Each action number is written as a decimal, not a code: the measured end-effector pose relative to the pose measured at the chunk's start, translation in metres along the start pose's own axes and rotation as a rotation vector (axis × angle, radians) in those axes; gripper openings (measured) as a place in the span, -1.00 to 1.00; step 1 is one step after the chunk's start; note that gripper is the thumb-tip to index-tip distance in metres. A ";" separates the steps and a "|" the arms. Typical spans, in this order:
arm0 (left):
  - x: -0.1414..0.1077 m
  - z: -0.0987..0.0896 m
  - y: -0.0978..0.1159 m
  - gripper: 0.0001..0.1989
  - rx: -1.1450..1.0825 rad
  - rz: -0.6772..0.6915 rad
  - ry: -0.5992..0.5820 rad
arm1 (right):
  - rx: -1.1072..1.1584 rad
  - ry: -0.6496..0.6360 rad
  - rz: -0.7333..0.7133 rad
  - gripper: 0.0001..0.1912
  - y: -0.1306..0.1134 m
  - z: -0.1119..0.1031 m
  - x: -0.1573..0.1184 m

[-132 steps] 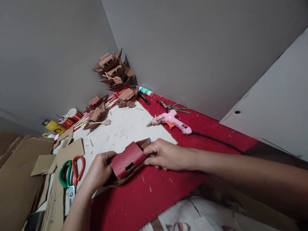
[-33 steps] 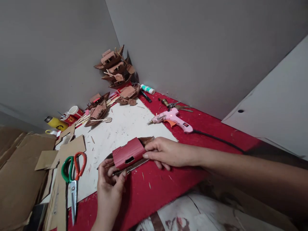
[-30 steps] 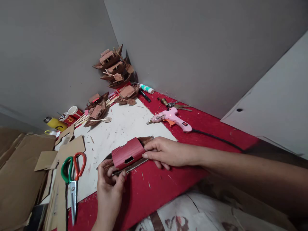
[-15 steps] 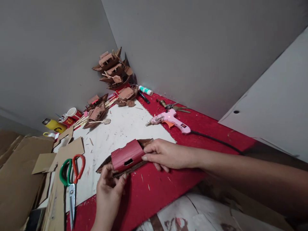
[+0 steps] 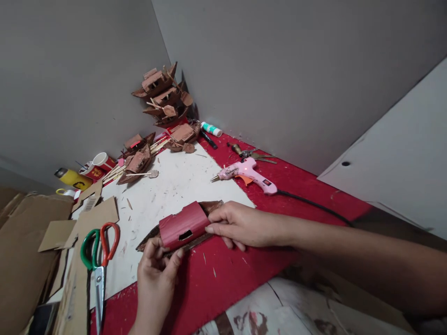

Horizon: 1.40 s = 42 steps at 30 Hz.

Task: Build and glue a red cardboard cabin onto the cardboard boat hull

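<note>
A small brown boat (image 5: 146, 236) with a red cover (image 5: 183, 224) lies between two bare hands at the near part of the table, aslant over the edge of a white sheet (image 5: 174, 172) and the red tabletop (image 5: 223, 279). A dark, rough-edged opening shows in the near side of the cover. At the boat's left end, the left hand (image 5: 157, 272) is partly closed, its fingers and thumb holding the near edge beneath the cover. The right hand (image 5: 244, 225) grips the right end, fingers bent inward and thumb against the cover's edge.

Beyond the right hand, a pink glue gun (image 5: 249, 174) rests with its metal tip pointing left over the white sheet — its black cord (image 5: 314, 203) running off to the right. Scissors (image 5: 99, 274) with one green and one orange handle lie left of the left hand, beside cardboard pieces (image 5: 99, 216).

Farther back, brown model boats (image 5: 157, 88) are piled in the corner, with others standing lower down beside pale sticks (image 5: 113, 173). Paper cups (image 5: 104, 161) and a yellow bottle (image 5: 74, 179) line the far left, while a white-and-green tube (image 5: 211, 129) and a black marker (image 5: 208, 139) lie right of the pile.
</note>
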<state>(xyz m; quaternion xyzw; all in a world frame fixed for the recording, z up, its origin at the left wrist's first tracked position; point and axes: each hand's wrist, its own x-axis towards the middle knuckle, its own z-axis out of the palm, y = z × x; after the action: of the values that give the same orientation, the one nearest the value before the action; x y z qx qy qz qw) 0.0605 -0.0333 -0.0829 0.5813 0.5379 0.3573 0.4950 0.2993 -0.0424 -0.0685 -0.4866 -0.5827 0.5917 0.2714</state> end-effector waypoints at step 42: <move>0.001 -0.004 -0.018 -0.74 0.111 0.143 -0.030 | -0.276 0.691 0.064 -0.66 0.019 -0.077 -0.044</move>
<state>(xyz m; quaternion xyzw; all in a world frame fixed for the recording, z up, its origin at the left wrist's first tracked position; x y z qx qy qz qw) 0.0517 -0.0327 -0.0992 0.6503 0.5065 0.3527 0.4430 0.3895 -0.0517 -0.0637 -0.7075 -0.5156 0.3164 0.3653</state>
